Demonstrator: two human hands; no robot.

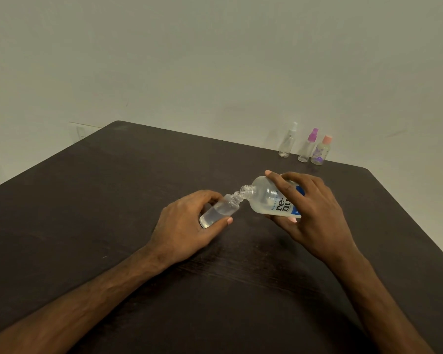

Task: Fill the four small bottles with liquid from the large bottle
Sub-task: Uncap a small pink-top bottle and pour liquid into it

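Observation:
My right hand (315,213) grips the large clear bottle (269,198) with a blue and white label, tipped to the left with its open neck down. Its mouth meets the open neck of a small clear bottle (221,209), which my left hand (187,226) holds tilted just above the table, thumb and fingers round its body. Clear liquid lies in the small bottle's lower part. Three more small bottles stand upright at the table's far edge: one with a white sprayer (287,141), one with a purple sprayer (308,146) and one with a pink cap (321,151).
The dark wooden table (113,200) fills the lower view, with its far edge against a plain pale wall (215,60). The right corner of the table is rounded, just past the three standing bottles. No caps are visible on the table.

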